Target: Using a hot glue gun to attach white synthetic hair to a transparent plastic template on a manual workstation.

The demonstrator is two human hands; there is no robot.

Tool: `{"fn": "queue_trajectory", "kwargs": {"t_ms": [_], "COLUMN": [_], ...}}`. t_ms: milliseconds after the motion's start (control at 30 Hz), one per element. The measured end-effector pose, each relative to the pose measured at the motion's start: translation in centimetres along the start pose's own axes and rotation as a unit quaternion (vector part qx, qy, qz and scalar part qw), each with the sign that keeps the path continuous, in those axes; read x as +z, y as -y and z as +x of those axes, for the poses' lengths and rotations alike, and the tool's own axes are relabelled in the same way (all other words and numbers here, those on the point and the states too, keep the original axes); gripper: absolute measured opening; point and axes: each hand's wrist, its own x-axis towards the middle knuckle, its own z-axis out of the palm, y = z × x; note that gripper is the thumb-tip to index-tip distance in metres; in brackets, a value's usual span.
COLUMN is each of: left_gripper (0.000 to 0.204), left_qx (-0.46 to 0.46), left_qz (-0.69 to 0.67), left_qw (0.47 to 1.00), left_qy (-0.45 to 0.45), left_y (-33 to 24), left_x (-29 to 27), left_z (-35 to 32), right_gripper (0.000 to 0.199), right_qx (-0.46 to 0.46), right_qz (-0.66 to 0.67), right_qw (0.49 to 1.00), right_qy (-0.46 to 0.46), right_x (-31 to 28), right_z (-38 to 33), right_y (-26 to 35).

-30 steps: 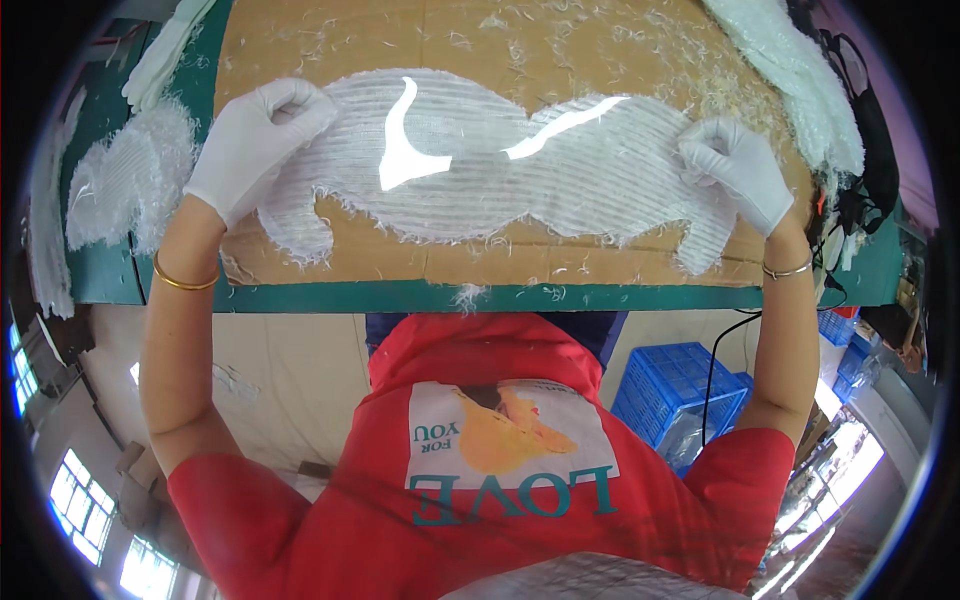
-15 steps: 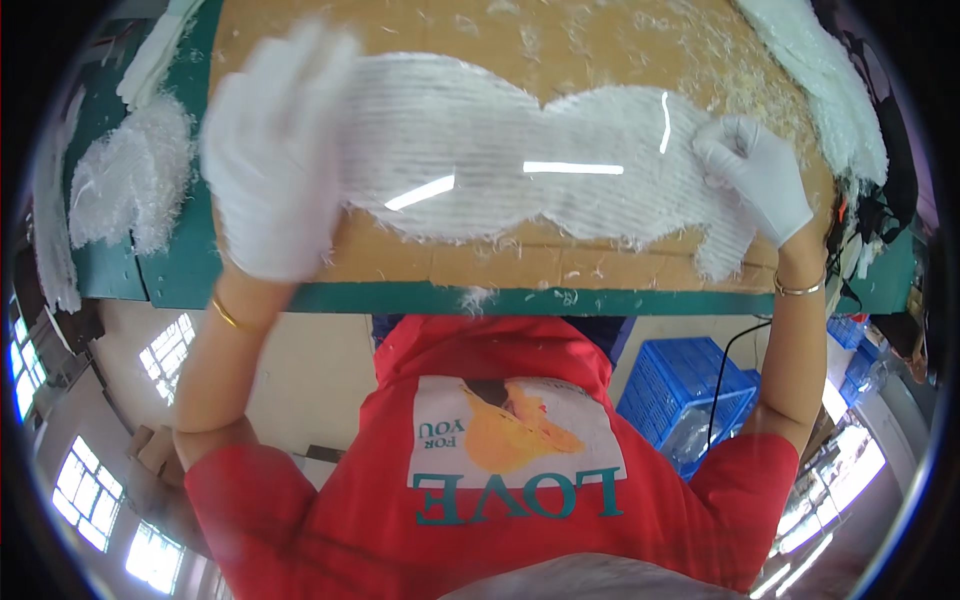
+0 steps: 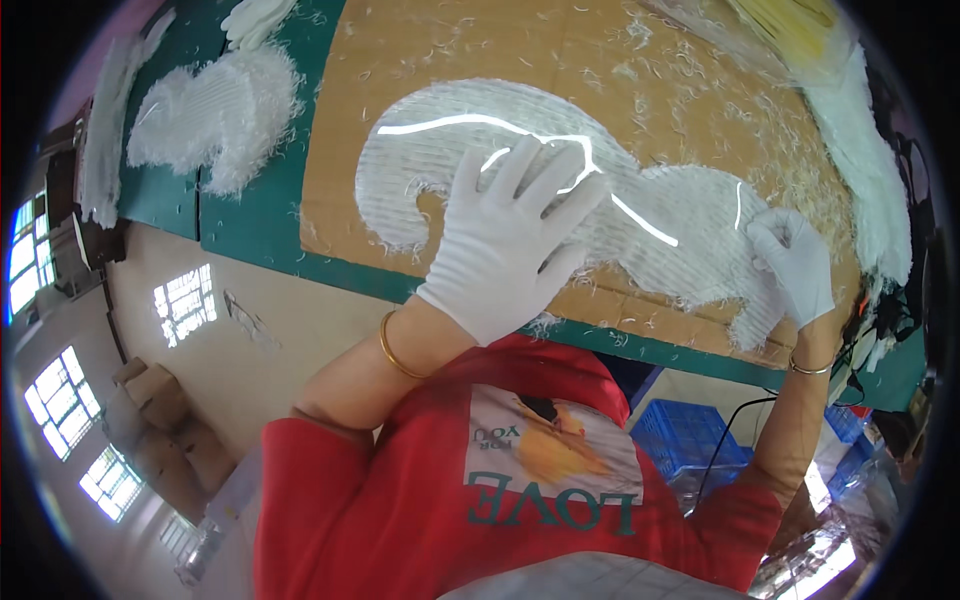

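Note:
A long white ribbed fibre piece [image 3: 690, 215] with frayed edges and a pinched-in waist lies across the cardboard sheet [image 3: 480, 40]. Bright white lines, perhaps strips or reflections, show on its surface. My left hand [image 3: 510, 240], in a white glove, rests on its middle with the fingers stretched out and spread. At its right end, near the small downward tail, my gloved right hand [image 3: 797, 265] has its fingers curled together in a pinch on the edge. Part of the piece is hidden under my left hand.
Beneath the cardboard is a green table [image 3: 240, 225]. A similar fuzzy white piece [image 3: 220, 115] lies to the left. More white fibre [image 3: 860, 160] and a clear bag with yellow contents [image 3: 800, 30] sit at the right. Blue crates [image 3: 680, 435] stand below the table.
My left hand, blurred above the left end before, has come down onto the middle with fingers spread. The left end is now uncovered and shows a curled tail. The whole view has turned.

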Motion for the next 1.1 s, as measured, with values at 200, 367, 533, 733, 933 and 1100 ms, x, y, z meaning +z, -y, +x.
{"fn": "queue_trajectory", "kwargs": {"t_ms": [200, 367, 533, 733, 933, 1100], "left_gripper": [0.054, 0.052, 0.054, 0.053, 0.05, 0.049], "left_qx": [-0.06, 0.011, 0.007, -0.007, -0.042, -0.085], "left_qz": [0.029, 0.05, 0.07, 0.1, 0.094, -0.148], "left_qw": [0.994, 0.998, 0.995, 0.993, 0.991, 0.982], "left_qy": [0.082, 0.041, 0.063, 0.059, 0.088, -0.078], "left_y": [-0.3, -1.2, -0.3, -1.5, -3.3, -5.3], "left_x": [-0.6, -0.4, 0.8, -0.3, -1.1, -1.4], "left_z": [0.2, 0.9, 0.3, 0.5, 2.4, 3.8], "right_gripper": [0.051, 0.056, 0.048, 0.042, 0.043, 0.045], "right_qx": [-0.014, -0.201, -0.162, -0.207, -0.165, -0.169], "right_qz": [-0.394, -0.171, -0.024, 0.4, 0.334, 0.123], "right_qw": [0.906, 0.878, 0.904, 0.788, 0.719, 0.795], "right_qy": [-0.152, -0.399, -0.395, -0.42, -0.586, -0.569], "right_x": [0.5, -2.8, 3.3, 2.1, -4.3, -0.9], "right_z": [-1.6, -6.4, -6.0, -8.3, -10.9, -9.8], "right_y": [4.6, 3.2, -0.9, -3.8, -9.1, -4.7]}}
